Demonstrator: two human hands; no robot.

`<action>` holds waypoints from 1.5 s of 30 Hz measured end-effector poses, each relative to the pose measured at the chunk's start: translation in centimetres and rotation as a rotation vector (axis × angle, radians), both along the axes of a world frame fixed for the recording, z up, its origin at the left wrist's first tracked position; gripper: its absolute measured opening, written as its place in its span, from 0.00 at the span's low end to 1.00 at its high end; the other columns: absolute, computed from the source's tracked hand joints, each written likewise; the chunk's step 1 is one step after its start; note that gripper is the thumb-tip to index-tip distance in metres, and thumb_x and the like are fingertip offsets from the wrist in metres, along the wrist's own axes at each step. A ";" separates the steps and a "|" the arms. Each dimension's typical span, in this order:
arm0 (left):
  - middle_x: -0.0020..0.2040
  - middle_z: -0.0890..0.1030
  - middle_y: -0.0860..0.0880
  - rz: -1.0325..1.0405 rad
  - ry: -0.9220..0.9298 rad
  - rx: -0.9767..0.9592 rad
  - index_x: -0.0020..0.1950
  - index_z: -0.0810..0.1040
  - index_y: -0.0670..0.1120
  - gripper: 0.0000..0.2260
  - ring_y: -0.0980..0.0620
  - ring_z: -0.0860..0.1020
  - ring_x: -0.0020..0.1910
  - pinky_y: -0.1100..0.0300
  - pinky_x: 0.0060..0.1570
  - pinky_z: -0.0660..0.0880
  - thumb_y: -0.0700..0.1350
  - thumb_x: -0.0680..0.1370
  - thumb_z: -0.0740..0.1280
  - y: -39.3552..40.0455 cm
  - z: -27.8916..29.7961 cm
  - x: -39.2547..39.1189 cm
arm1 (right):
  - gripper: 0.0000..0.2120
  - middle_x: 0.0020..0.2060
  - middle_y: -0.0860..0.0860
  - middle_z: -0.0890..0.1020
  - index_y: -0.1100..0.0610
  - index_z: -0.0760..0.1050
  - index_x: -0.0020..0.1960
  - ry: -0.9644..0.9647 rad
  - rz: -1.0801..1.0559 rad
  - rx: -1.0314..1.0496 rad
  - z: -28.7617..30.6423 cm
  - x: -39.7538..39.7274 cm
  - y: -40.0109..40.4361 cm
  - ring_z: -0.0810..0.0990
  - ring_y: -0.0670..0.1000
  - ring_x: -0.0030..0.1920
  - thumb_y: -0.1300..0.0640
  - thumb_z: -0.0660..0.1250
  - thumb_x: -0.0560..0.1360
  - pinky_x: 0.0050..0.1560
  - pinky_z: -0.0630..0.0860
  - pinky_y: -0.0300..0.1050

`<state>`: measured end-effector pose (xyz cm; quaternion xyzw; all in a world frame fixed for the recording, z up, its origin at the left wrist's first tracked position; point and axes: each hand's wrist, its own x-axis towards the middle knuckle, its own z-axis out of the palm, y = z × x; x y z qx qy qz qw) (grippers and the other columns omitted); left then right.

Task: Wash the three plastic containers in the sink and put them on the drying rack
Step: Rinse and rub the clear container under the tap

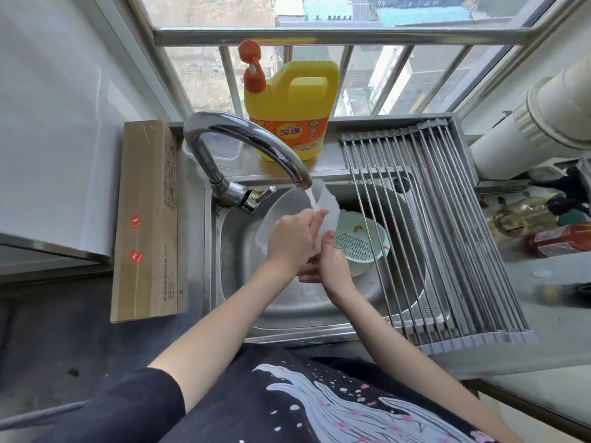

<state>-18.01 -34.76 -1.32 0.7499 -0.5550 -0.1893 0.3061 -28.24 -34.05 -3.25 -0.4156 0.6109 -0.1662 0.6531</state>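
Observation:
A clear plastic container (323,203) is tilted under the tap's spout (300,182), where a thin stream of water runs onto it. My left hand (289,239) grips its near rim from the left. My right hand (332,266) holds it from below and the right, fingers curled at its edge. Both hands are over the steel sink (243,282). A second clear container (224,151) stands on the ledge behind the tap. The roll-up drying rack (447,235) spans the sink's right half with nothing on it.
A pale green strainer bowl (361,244) lies in the sink under the rack's left rods. A yellow detergent jug (291,110) stands on the back ledge. A cardboard box (147,219) lies left of the sink. Bottles (543,225) sit on the right counter.

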 end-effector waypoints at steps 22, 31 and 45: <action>0.69 0.68 0.43 0.039 0.211 0.090 0.68 0.68 0.41 0.26 0.47 0.64 0.70 0.54 0.72 0.57 0.59 0.79 0.54 5.5 -4.3 3.9 | 0.24 0.56 0.56 0.78 0.44 0.62 0.72 0.153 -0.047 -0.270 0.6 -3.8 -4.2 0.81 0.57 0.52 0.44 0.60 0.78 0.39 0.82 0.58; 0.58 0.77 0.44 0.474 1.038 0.328 0.64 0.72 0.47 0.20 0.47 0.78 0.52 0.58 0.34 0.81 0.56 0.82 0.50 3.5 -2.7 4.1 | 0.11 0.60 0.50 0.74 0.40 0.66 0.60 0.080 0.024 -0.229 2.1 -3.2 -3.7 0.79 0.59 0.54 0.41 0.48 0.81 0.36 0.82 0.59; 0.44 0.85 0.53 0.471 1.360 0.197 0.55 0.77 0.51 0.08 0.54 0.83 0.43 0.56 0.39 0.82 0.41 0.80 0.62 5.7 -3.8 6.2 | 0.17 0.36 0.54 0.77 0.64 0.77 0.50 0.195 0.241 -0.338 0.6 -4.7 -4.1 0.78 0.51 0.30 0.52 0.56 0.82 0.29 0.79 0.42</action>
